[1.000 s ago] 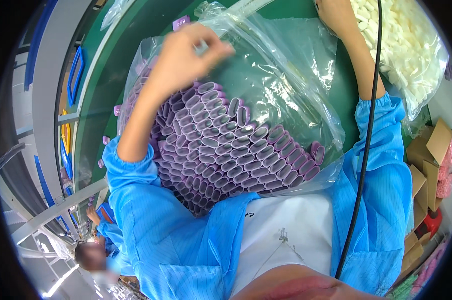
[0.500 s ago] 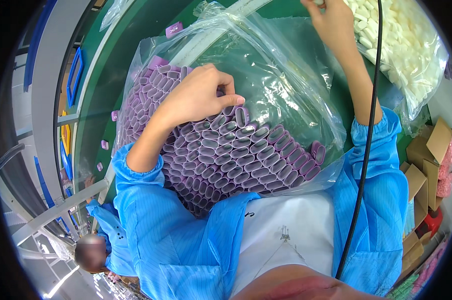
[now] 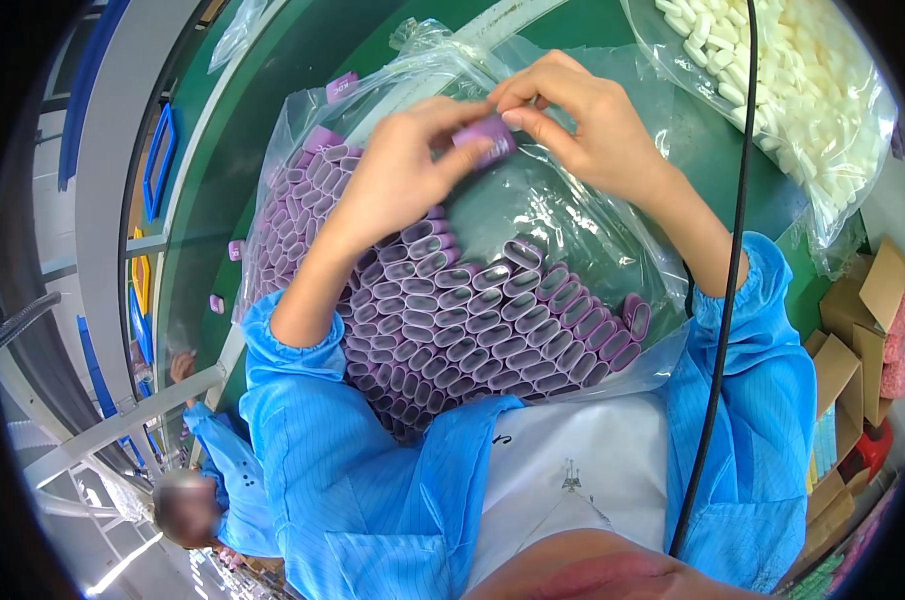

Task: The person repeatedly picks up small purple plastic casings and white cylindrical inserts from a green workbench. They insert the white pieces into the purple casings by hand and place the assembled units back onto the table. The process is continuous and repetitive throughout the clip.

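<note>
My left hand (image 3: pixel 398 170) pinches a purple oval sleeve (image 3: pixel 491 142), tilted and slightly blurred, above the clear plastic bag (image 3: pixel 563 210). At the sleeve's far end is my right hand (image 3: pixel 598 130), thumb and fingers pressed together; whatever they hold is hidden. Below both hands, many hollow purple sleeves (image 3: pixel 473 330) are packed upright side by side on the bag, their oval openings facing up. To the far right, a clear bag of small off-white oblong pieces (image 3: pixel 813 130) lies spread open.
Stray purple sleeves (image 3: pixel 342 88) lie on the green belt (image 3: pixel 373 40) beyond the bag. A black cable (image 3: pixel 741 200) hangs down in front of my right arm. Open cardboard boxes (image 3: pixel 843 375) stand at right. Another person in blue (image 3: pixel 235 485) is at lower left.
My left hand has lifted a purple sleeve off the packed group and moved away from me. My right hand has come from the off-white pieces at upper right to meet it.
</note>
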{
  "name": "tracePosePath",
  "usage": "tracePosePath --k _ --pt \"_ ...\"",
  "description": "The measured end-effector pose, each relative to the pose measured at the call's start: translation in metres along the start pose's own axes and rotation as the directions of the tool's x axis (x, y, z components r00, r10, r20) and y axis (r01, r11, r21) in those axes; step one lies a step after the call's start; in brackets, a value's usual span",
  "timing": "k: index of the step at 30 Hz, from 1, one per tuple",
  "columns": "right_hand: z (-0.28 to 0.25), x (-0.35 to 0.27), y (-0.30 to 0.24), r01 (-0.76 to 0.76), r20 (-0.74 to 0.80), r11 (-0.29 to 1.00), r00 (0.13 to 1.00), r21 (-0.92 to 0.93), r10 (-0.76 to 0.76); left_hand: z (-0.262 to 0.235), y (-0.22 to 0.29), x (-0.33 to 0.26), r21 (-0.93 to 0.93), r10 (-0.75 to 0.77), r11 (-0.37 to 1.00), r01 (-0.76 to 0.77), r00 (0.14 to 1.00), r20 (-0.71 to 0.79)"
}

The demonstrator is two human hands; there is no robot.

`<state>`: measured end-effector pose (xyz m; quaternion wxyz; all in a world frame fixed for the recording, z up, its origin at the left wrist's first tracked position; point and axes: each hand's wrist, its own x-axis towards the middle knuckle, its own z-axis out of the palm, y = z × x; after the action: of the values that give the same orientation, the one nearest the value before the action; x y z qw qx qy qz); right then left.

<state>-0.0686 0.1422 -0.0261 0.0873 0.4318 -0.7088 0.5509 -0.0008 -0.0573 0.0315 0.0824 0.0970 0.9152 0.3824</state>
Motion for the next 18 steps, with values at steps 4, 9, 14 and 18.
tracePosePath --k 4,9,14,18 --pt "-0.002 0.002 0.012 0.067 -0.038 0.976 0.996 -0.209 -0.076 0.016 -0.021 0.013 -0.35 -0.076 0.937 0.007 0.98 -0.184" --pt "-0.009 -0.003 0.029 0.216 0.162 0.891 0.973 -0.398 -0.163 0.028 -0.041 0.02 -0.464 -0.089 0.885 -0.029 0.97 -0.228" --pt "-0.001 -0.007 0.032 0.123 0.207 0.77 0.978 -0.626 0.013 0.032 -0.043 0.022 -0.595 -0.131 0.804 0.001 0.976 -0.175" --pt "-0.001 0.0 0.024 0.062 0.186 0.778 0.98 -0.625 0.072 0.029 -0.044 0.021 -0.644 -0.132 0.765 0.016 0.982 -0.133"
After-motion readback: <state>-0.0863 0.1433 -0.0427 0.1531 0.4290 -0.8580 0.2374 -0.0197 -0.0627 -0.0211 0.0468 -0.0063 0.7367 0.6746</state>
